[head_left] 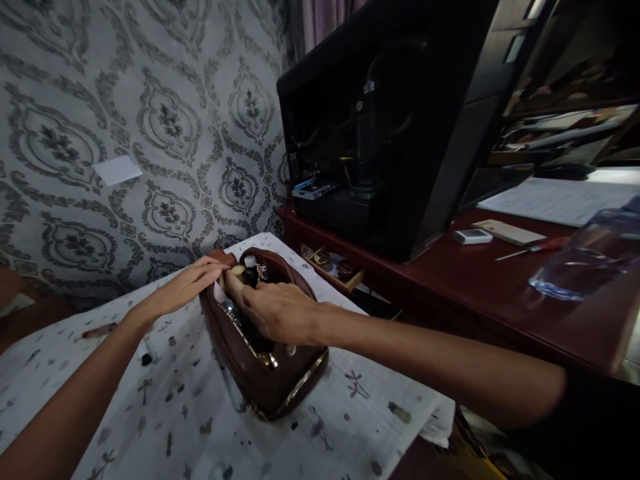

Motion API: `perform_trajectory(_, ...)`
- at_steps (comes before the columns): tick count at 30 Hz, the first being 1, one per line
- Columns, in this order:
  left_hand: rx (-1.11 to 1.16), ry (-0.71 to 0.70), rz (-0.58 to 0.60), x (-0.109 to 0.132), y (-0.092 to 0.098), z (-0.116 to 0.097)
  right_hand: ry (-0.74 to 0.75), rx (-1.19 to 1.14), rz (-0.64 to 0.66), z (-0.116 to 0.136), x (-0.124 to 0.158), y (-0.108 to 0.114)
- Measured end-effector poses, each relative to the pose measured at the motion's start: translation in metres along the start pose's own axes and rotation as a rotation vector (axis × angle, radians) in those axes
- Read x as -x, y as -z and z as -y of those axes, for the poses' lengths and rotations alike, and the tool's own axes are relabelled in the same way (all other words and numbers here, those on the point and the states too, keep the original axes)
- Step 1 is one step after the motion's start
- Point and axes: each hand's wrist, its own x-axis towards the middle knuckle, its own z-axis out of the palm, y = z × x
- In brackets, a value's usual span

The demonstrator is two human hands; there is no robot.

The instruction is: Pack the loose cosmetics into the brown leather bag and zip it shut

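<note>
A dark brown zip bag (225,350), its top unzipped, rests on a white patterned cloth (200,427). At its far left rim, my left hand (193,283) grips the edge with the fingers laid over it. Inside the opening is my right hand (277,310), its fingers curled down and partly hidden among the contents, so what they hold cannot be made out. Small cosmetic-like items show around it, among them a white-capped bottle (251,262). Left of the bag lie a small white tube with a black end (145,357) and a thin reddish stick (99,331).
A large black computer case (435,133) with an open side stands on the dark red desk (480,293). Below it is a small open drawer (354,280). A clear bottle (583,257), a screwdriver (540,245), a small white device (473,236) and papers (560,200) lie at right.
</note>
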Motion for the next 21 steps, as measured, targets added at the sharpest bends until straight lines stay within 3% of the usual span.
perform_trajectory(8,-0.009,0.027,0.071,-0.013,0.001,0.001,0.023,-0.018,-0.019,-0.002,0.004,0.002)
perform_trajectory(21,-0.060,0.097,0.025,-0.013,-0.005,-0.002,0.066,-0.074,0.098,-0.005,0.011,0.020)
